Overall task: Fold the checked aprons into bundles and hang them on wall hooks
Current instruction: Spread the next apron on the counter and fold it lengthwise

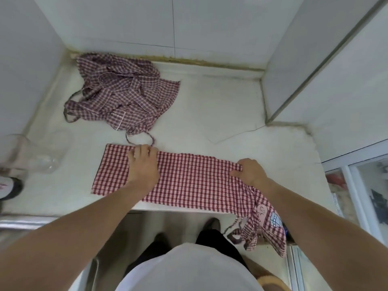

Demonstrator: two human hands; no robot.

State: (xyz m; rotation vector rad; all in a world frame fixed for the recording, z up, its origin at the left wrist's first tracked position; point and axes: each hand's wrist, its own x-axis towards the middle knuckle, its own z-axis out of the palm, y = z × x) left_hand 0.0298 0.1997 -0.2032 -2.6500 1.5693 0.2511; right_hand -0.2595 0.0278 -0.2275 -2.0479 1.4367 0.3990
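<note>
Right hand (251, 172) pinches folded checked apron (189, 179) at its 3 o'clock edge; left hand (143, 162) presses flat, fingers spread. Folding step underway. Next likely fold toward 9 o'clock; crumpled apron (123, 95) waits at 11.

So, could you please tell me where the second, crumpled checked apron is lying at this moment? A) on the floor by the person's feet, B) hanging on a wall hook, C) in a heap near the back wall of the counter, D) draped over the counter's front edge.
C: the crumpled apron sits heaped on the counter near the back wall, beyond the flat apron under both hands.
</note>
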